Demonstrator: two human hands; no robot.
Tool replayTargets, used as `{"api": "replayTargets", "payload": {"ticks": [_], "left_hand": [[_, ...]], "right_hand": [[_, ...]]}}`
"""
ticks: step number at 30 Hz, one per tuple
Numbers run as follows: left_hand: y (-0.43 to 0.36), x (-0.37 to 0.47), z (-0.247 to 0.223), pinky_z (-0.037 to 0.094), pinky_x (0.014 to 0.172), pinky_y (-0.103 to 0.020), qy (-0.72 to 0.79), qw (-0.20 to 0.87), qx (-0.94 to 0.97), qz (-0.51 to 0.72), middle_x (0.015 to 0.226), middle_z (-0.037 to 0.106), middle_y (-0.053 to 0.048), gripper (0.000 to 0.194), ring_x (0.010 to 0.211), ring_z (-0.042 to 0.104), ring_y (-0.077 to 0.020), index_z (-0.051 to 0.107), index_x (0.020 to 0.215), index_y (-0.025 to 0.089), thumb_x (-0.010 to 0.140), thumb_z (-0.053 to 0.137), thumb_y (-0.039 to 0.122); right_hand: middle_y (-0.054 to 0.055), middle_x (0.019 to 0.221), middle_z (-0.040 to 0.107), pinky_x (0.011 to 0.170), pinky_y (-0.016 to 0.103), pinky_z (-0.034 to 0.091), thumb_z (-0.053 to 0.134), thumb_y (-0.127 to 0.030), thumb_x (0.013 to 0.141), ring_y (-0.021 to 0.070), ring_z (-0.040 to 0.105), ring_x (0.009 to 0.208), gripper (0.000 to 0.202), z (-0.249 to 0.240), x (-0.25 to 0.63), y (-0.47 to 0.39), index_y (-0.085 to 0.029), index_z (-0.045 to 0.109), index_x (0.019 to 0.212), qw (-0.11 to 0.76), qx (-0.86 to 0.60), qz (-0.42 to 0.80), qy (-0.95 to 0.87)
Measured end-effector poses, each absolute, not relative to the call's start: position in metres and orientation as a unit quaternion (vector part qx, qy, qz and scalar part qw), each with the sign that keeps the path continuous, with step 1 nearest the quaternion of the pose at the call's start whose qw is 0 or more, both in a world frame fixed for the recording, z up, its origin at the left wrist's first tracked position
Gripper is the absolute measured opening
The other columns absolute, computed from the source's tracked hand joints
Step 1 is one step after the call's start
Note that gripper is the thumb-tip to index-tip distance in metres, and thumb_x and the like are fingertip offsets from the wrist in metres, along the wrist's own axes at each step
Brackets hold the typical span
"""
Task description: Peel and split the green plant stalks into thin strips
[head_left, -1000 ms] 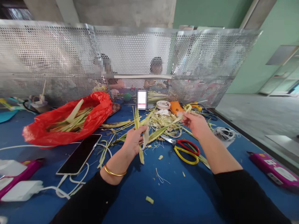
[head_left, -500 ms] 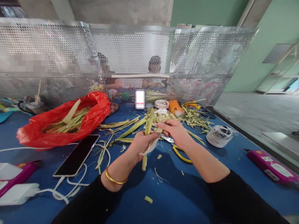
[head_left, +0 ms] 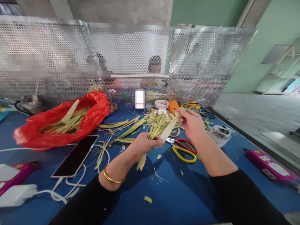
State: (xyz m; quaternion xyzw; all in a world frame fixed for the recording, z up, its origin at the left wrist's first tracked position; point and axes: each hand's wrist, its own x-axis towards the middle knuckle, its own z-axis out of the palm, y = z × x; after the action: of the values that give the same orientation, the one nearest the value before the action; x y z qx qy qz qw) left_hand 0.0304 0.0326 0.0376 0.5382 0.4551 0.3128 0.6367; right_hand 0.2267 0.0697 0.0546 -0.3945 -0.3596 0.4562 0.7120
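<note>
My left hand (head_left: 146, 145) is closed around a small bundle of green and pale leaf strips (head_left: 156, 126), whose cut ends stick out below the fist. A broad, pale husk-like leaf (head_left: 169, 128) slants from that bundle up to my right hand (head_left: 191, 122), which pinches its tip between thumb and fingers. Scissors (head_left: 185, 151) with red and yellow handles lie on the blue table below my right hand. Behind the hands is a heap of leaf scraps (head_left: 152, 114), and long dry strips (head_left: 131, 129) stretch to the left of it.
A red plastic bag (head_left: 58, 132) of dry leaves stands at left, near a dark phone (head_left: 76, 156) with white cables. On the right are a white spool of cord (head_left: 220, 136) and a purple box-like object (head_left: 269, 165). Behind a perforated metal screen (head_left: 131, 47) sit two people.
My right hand has moved up and right, drawing the broad pale leaf out straight from the bundle. My left hand stays nearly in place. More of the scissors now shows.
</note>
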Motion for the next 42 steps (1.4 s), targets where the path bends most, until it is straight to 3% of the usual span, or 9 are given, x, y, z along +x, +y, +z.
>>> {"api": "replayTargets", "payload": {"ticks": [7,10,15,19,22,26,32,37,42], "left_hand": [[0.034,0.030,0.035,0.008,0.038,-0.022,0.436,0.661,0.500,0.350,0.055,0.058,-0.002,0.015,0.035,0.024,-0.0014,0.064,0.063,0.014,0.065,0.075,0.023],[0.036,0.029,0.036,0.007,0.036,-0.020,0.442,0.676,0.443,0.389,0.046,0.044,0.004,0.025,0.035,0.020,-0.0005,0.061,0.062,0.013,0.069,0.075,0.032],[0.042,0.023,0.040,0.010,0.034,-0.016,0.460,0.676,0.378,0.434,0.060,0.050,0.002,0.013,0.035,0.024,0.0012,0.070,0.077,0.011,0.077,0.068,0.024],[0.038,0.025,0.043,0.031,0.035,-0.015,0.412,0.730,0.370,0.401,0.072,0.063,-0.007,0.015,0.044,0.049,-0.0046,0.072,0.080,0.009,0.081,0.062,0.020],[0.033,0.029,0.043,0.054,0.058,-0.025,0.355,0.787,0.361,0.353,0.082,0.070,-0.015,0.027,0.065,0.067,-0.0159,0.071,0.083,0.008,0.089,0.050,0.023],[0.030,0.032,0.040,0.055,0.074,-0.034,0.321,0.819,0.345,0.328,0.079,0.071,-0.017,0.036,0.070,0.069,-0.0207,0.070,0.082,0.006,0.093,0.044,0.028],[0.028,0.030,0.038,0.054,0.071,-0.036,0.306,0.822,0.362,0.316,0.063,0.060,-0.004,0.031,0.055,0.060,-0.0141,0.068,0.085,0.009,0.090,0.052,0.035],[0.026,0.030,0.037,0.050,0.060,-0.028,0.265,0.837,0.389,0.278,0.057,0.045,0.004,0.030,0.048,0.045,-0.0082,0.066,0.083,0.011,0.085,0.059,0.040],[0.033,0.023,0.049,0.040,0.049,-0.019,0.192,0.853,0.323,0.362,0.053,0.030,0.008,0.028,0.042,0.031,-0.0046,0.057,0.069,0.014,0.091,0.052,0.030]], "right_hand": [[-0.004,0.053,0.054,0.040,0.019,0.038,0.081,-0.039,0.060,0.0060,0.045,0.045,0.025,0.053,0.228,0.072,-0.017,0.068,0.066,0.741,-0.386,0.402,-0.375],[-0.002,0.059,0.057,0.043,0.021,0.040,0.079,-0.035,0.061,0.0067,0.045,0.048,0.020,0.061,0.230,0.067,-0.018,0.070,0.067,0.745,-0.369,0.395,-0.392],[-0.004,0.059,0.053,0.039,0.020,0.033,0.078,-0.033,0.061,0.0040,0.038,0.042,0.020,0.077,0.236,0.051,-0.019,0.071,0.074,0.624,-0.337,0.518,-0.478],[-0.004,0.057,0.055,0.043,0.021,0.038,0.075,-0.029,0.065,0.0068,0.046,0.044,0.015,0.074,0.216,0.039,-0.019,0.066,0.070,0.544,-0.366,0.502,-0.564],[-0.005,0.057,0.056,0.047,0.022,0.041,0.070,-0.027,0.072,0.0092,0.051,0.048,0.011,0.063,0.192,0.034,-0.019,0.061,0.071,0.498,-0.402,0.462,-0.614],[-0.005,0.056,0.054,0.049,0.021,0.039,0.067,-0.024,0.075,0.0092,0.047,0.051,0.010,0.051,0.175,0.032,-0.019,0.061,0.068,0.488,-0.433,0.359,-0.667],[-0.006,0.054,0.050,0.043,0.022,0.034,0.069,-0.030,0.073,0.0090,0.040,0.047,0.016,0.047,0.176,0.036,-0.020,0.059,0.066,0.546,-0.468,0.353,-0.598],[-0.005,0.056,0.053,0.047,0.021,0.036,0.071,-0.031,0.072,0.0086,0.043,0.049,0.018,0.042,0.175,0.041,-0.019,0.059,0.066,0.572,-0.473,0.328,-0.585],[0.001,0.069,0.064,0.061,0.025,0.049,0.063,-0.050,0.079,0.0135,0.060,0.063,0.031,0.035,0.170,0.038,-0.019,0.064,0.080,0.513,-0.418,0.524,-0.536]]}}
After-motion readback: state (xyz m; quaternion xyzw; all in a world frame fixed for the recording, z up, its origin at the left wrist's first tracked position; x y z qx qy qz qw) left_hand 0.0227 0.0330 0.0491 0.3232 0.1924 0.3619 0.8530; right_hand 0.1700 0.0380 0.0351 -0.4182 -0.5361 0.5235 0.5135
